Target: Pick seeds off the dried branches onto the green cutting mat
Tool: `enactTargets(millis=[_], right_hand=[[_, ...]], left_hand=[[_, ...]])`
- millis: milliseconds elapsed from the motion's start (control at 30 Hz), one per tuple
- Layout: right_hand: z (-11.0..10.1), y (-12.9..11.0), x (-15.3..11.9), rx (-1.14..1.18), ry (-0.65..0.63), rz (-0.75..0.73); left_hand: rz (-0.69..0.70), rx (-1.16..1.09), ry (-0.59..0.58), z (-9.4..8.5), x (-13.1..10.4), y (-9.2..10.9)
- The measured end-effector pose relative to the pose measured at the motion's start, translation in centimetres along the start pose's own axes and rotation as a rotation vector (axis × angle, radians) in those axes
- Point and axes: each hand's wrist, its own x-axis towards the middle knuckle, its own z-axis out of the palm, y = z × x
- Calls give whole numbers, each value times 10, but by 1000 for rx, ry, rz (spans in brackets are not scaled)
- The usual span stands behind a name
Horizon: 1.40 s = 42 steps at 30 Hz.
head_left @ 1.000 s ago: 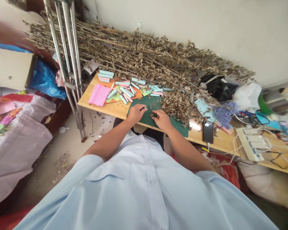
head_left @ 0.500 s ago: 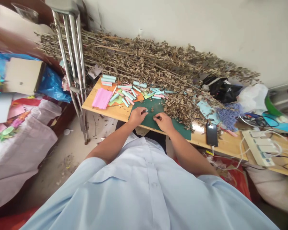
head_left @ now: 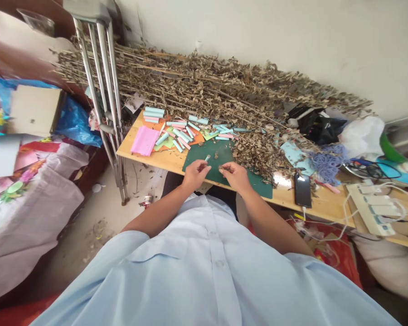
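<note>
My left hand (head_left: 195,174) is closed around a small light-blue paper tube (head_left: 207,158), whose open end points up above the fingers. Across from it, my right hand (head_left: 235,175) pinches a bit of brown dried leaf at its fingertips. Both hands are over the near edge of a green cutting mat (head_left: 201,153), a short gap apart. A small leaf crumb (head_left: 216,155) lies on the mat between them. Just beyond the right hand is a heap of crumbled dried leaves (head_left: 256,151). Blue and pink paper rolls (head_left: 182,134) lie to the left.
Long dried plant stalks (head_left: 197,83) stretch along the wall. Pink paper (head_left: 144,140) lies on the wooden table (head_left: 129,147). A phone (head_left: 302,190) with a cable and a power strip (head_left: 372,208) are at right. Metal crutches (head_left: 104,90) stand at left.
The paper tube now stands up more visibly from my left hand, which has dropped slightly toward the mat's near edge. My right hand still pinches near the same spot.
</note>
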Motion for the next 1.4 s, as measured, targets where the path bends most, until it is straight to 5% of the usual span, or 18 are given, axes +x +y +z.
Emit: enactTargets(millis=[133,700,1200,1400], right_hand=[[7,-19,-10,-10,-21,-87],[0,-36,-20,-130,-38,-318],[4,-33,-24,-141,-72,-132],[9,-32,-25,94,-70,4]], left_hand=[[-241,-355,-213,16,-9,7],[-430,-598,-186,18,-11,7],[-524,-633,-140,23,-10,7],[-556,-645,-127,22,-10,11]])
